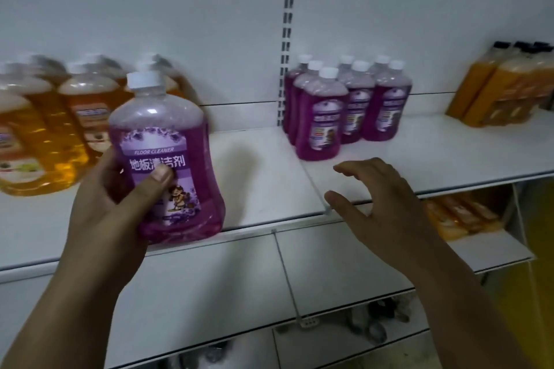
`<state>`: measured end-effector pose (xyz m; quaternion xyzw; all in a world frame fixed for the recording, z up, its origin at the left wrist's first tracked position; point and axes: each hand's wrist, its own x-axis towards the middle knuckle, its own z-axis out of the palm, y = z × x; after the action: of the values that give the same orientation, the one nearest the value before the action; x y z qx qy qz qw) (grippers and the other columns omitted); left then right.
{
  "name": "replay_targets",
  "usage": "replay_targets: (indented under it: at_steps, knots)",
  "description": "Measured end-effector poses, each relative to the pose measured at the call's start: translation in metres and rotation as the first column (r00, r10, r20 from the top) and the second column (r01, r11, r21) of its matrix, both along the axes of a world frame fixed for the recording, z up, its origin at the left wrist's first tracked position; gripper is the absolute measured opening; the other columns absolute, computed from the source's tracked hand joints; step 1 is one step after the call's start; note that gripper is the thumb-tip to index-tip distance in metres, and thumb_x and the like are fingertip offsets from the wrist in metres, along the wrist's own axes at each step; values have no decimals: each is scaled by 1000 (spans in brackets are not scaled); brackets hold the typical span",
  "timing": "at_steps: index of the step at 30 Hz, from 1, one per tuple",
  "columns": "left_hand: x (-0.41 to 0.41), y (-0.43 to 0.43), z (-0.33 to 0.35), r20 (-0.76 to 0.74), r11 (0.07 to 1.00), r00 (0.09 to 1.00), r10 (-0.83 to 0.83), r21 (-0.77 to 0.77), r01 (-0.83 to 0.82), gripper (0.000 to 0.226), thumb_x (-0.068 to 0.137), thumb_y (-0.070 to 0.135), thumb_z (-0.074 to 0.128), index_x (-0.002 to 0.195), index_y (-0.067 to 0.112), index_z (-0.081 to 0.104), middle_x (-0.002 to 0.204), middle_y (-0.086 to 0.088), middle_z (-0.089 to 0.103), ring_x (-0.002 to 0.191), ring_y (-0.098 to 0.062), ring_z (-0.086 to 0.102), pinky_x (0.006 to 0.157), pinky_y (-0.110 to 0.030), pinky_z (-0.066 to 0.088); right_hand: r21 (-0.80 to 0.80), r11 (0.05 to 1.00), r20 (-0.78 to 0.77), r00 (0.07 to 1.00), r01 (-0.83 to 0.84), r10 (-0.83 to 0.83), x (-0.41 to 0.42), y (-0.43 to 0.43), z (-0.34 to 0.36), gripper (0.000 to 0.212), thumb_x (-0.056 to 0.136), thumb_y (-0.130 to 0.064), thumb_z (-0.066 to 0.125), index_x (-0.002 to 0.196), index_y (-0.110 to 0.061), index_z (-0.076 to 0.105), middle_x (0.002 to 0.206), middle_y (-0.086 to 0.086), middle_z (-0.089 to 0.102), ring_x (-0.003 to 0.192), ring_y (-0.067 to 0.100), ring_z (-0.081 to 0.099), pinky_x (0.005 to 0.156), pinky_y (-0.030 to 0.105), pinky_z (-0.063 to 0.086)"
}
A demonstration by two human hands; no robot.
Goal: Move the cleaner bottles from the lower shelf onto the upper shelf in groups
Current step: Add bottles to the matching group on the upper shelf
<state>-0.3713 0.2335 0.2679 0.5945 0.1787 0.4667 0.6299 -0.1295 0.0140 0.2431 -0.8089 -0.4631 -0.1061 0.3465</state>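
Above the upper shelf (pixel 257 177), your left hand (pixel 120 189) grips a purple bottle (pixel 168 159); your right hand (pixel 386 198) hovers empty, fingers spread. Next, stand it by the purple group (pixel 344 105).

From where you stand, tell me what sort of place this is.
Most likely a shop, or its stockroom: white shelving hung on a slotted upright, and identical purple bottles and orange bottles stocked in groups. The left hand holds a floor cleaner bottle.
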Motion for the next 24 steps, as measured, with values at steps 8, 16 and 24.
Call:
replay_targets:
  at_steps: [8,16,24]
  knots:
    - [135,-82,28,53,993,996,-66,104,60,67,84,15,76,146,17,51,125,-2,72,120,-27,70,92,-45,61,-87,996,-25,999,-30,28,135,-63,-15,51,92,-58,56,132,-28,63,128,-10,62,118,14,53,103,46,47]
    - [210,-116,55,-99,962,993,-65,260,89,70,78,23,83,140,17,50,123,-2,73,118,-27,71,95,-51,59,-101,991,13,996,-85,87,188,-55,-22,39,90,-56,63,116,-29,74,114,-10,70,110,19,60,96,46,51]
    - [263,-113,86,-363,803,928,80,575,156,80,76,12,91,139,15,41,121,-6,67,102,-18,75,85,-35,64,-93,995,72,996,-36,43,188,-57,-31,29,98,-50,61,117,-32,73,121,-12,69,113,15,57,94,38,50]
